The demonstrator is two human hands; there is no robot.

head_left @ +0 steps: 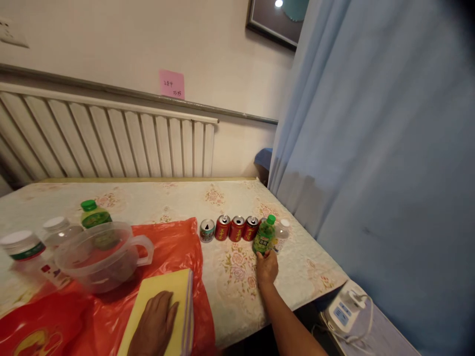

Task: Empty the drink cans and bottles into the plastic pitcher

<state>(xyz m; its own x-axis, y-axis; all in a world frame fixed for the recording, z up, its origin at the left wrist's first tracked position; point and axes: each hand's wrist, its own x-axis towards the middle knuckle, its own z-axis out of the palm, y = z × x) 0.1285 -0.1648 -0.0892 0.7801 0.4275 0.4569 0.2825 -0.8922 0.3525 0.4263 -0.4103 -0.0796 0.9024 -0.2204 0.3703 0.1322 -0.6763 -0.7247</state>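
Note:
My right hand (267,268) is closed around the lower part of a small green drink bottle (263,237) with a green cap, which stands upright on the floral cloth. Just behind it is a clear bottle with a white cap (284,223). To its left runs a row of several drink cans: red cans (236,230) and a pale green can (207,231) at the end. One more can is mostly hidden behind the green bottle. My left hand (156,321) lies flat on a yellow-topped stack of sheets (166,284), fingers stretched out, on a red plastic bag (204,301).
A clear plastic bowl with a handle (100,267) stands at left, near a green-capped bottle (94,215) and white-capped bottles (55,225). A red tray (55,321) lies front left. Right of the table (315,247) are a power strip (343,309) and blue curtain (371,148).

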